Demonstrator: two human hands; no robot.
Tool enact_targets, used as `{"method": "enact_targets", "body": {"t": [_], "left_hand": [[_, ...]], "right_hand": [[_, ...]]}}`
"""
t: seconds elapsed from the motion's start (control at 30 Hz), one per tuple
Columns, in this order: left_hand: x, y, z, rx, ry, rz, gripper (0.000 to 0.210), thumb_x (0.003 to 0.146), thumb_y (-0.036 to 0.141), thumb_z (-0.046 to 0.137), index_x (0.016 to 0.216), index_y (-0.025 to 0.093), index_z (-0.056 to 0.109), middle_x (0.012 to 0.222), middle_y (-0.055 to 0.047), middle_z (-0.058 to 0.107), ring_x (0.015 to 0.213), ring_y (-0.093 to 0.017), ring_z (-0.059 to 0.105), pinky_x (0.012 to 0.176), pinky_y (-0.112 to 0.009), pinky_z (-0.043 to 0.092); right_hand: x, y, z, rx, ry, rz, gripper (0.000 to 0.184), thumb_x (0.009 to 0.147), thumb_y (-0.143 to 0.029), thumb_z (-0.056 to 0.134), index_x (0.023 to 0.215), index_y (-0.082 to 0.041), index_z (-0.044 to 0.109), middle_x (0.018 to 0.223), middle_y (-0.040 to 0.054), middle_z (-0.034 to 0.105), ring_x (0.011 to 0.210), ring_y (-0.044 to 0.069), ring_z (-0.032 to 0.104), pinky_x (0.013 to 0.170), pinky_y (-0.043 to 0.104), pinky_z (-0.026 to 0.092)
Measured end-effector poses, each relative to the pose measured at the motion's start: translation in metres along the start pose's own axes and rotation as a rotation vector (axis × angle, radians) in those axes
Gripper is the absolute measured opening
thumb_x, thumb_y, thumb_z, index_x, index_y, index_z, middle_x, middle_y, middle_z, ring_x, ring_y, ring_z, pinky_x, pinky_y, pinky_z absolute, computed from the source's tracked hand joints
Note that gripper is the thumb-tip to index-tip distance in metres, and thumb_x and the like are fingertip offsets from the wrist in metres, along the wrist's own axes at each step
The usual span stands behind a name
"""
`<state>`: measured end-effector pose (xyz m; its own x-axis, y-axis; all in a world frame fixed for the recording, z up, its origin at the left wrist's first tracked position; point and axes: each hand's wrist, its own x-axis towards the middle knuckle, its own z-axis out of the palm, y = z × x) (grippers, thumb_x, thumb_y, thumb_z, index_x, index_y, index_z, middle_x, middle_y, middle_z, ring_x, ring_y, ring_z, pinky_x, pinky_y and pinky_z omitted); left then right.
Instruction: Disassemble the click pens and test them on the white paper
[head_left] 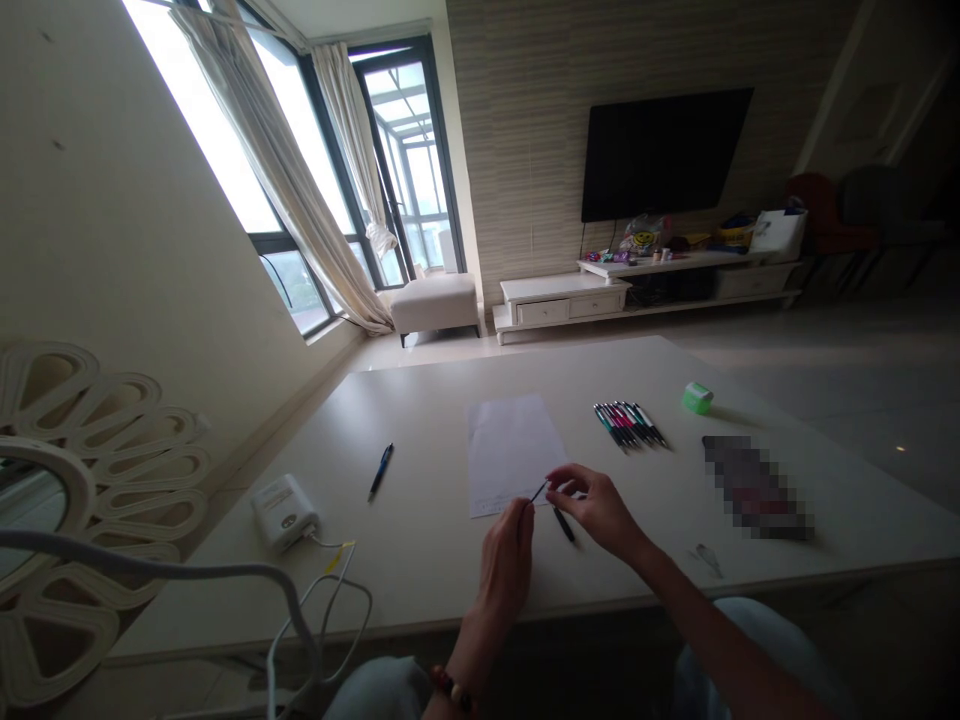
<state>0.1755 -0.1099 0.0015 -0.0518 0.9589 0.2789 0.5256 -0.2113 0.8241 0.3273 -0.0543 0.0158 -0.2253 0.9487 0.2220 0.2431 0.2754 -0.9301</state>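
My left hand [506, 560] is closed around a thin dark rod [537, 492] that looks like a pen refill, its upper end sticking out toward the right. At that end, the fingertips of my right hand [604, 512] are pinched together; whatever lies between them is too small to make out. Below my right hand, a black pen part [563, 525] lies on the table. A white sheet of paper [514, 440] with faint writing along its near edge lies just beyond both hands.
On the white table [420, 420] are a blue pen [381, 472], a row of several colored pens [630, 425], a green-and-white box [697, 398] and a blurred-out dark object [757, 488]. A white power adapter [283, 512] with a cable [330, 590] sits at the left.
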Motion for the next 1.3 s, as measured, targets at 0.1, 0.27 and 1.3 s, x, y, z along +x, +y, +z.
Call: {"method": "enact_targets", "body": {"t": [0.1, 0.27, 1.3], "left_hand": [[0.001, -0.002, 0.0, 0.026, -0.001, -0.01, 0.028, 0.091, 0.039, 0.033, 0.08, 0.02, 0.052, 0.072, 0.001, 0.055, 0.064, -0.012, 0.046, 0.062, -0.023, 0.035], [0.001, -0.003, 0.002, 0.033, 0.004, -0.005, 0.028, 0.091, 0.038, 0.033, 0.079, 0.02, 0.051, 0.072, 0.001, 0.054, 0.064, -0.012, 0.045, 0.061, -0.022, 0.033], [0.0, -0.008, 0.004, 0.045, -0.01, -0.022, 0.025, 0.089, 0.036, 0.038, 0.098, 0.022, 0.057, 0.086, -0.003, 0.065, 0.072, -0.016, 0.057, 0.065, -0.026, 0.041]], "right_hand": [[-0.001, 0.017, -0.002, -0.333, 0.019, 0.063, 0.022, 0.072, -0.04, 0.062, 0.074, -0.018, 0.065, 0.07, 0.0062, 0.067, 0.063, 0.019, 0.061, 0.06, 0.029, 0.045], [-0.001, 0.037, 0.009, -0.579, -0.031, 0.114, 0.008, 0.066, -0.024, 0.064, 0.073, -0.019, 0.065, 0.07, 0.0066, 0.068, 0.069, 0.021, 0.063, 0.061, 0.028, 0.043], [-0.005, -0.009, 0.006, 0.271, -0.038, 0.017, 0.032, 0.072, -0.046, 0.064, 0.083, -0.016, 0.06, 0.066, 0.0037, 0.066, 0.059, 0.017, 0.064, 0.047, 0.025, 0.046]]}}
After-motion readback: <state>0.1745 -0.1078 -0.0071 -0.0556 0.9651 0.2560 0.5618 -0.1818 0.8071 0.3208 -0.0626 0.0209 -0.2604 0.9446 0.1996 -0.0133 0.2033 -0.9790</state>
